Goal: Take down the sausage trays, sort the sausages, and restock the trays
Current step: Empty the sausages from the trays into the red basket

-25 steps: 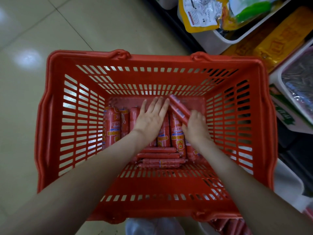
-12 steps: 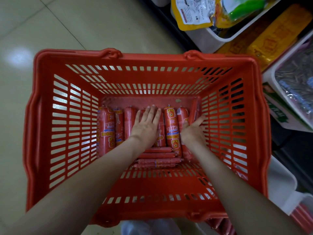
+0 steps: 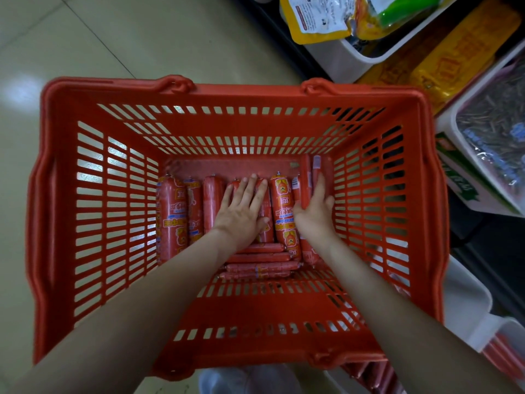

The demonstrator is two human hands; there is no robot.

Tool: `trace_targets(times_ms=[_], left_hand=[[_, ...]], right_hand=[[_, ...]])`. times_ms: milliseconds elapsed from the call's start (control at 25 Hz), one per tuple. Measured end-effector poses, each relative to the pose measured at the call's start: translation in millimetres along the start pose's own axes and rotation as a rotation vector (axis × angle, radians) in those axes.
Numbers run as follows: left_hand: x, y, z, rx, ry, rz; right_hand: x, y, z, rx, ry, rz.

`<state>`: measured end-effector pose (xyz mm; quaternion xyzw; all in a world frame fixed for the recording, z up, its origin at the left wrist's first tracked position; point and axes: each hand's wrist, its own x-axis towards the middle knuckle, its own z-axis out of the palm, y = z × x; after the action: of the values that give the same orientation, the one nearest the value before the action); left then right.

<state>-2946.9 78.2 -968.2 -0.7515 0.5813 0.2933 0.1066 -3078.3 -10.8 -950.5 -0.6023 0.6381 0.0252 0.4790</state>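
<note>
Pale floor (image 3: 85, 38) shows at the far left; the red basket (image 3: 241, 91) fills the middle of the frame; on its bottom, from the left, thick sausages (image 3: 172, 217) lie side by side, pointing up the frame; my left hand (image 3: 244, 214) rests flat on them at centre, fingers straight, gripping nothing; under my wrist, crosswise sausages (image 3: 261, 264) lie stacked; just right, my right hand (image 3: 315, 217) holds slim sausages (image 3: 306, 180) near the basket's right wall, thumb curled over them, one finger stretched alongside; at lower right a white tray (image 3: 466, 302) carries red sausages (image 3: 502, 351); at upper right a shelf bin (image 3: 341, 61) holds a yellow packet (image 3: 315, 21).
</note>
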Motion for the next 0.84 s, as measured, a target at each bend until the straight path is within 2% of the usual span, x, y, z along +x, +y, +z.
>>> trace_targets(times_ms=[120,240,440,640,720,840], left_hand=[[-3,-5,-2,-0.021,0.065,-0.026],[-3,-9,-3,-0.003,0.064,-0.026],[-2,-6,-5,-0.025,0.072,-0.013],[0,6,-6,-0.057,0.045,-0.003],[0,15,-8,-0.066,0.035,0.016],[2,34,-12,-0.037,0.015,0.061]], right_hand=[[-10,7,8,-0.274,-0.052,-0.177],[2,6,7,-0.551,0.033,-0.116],[13,5,-1,-0.58,0.18,0.07],[3,2,-2,-0.506,0.149,0.171],[-7,-2,-5,-0.533,0.13,0.151],[-26,-3,-21,-0.654,0.089,0.009]])
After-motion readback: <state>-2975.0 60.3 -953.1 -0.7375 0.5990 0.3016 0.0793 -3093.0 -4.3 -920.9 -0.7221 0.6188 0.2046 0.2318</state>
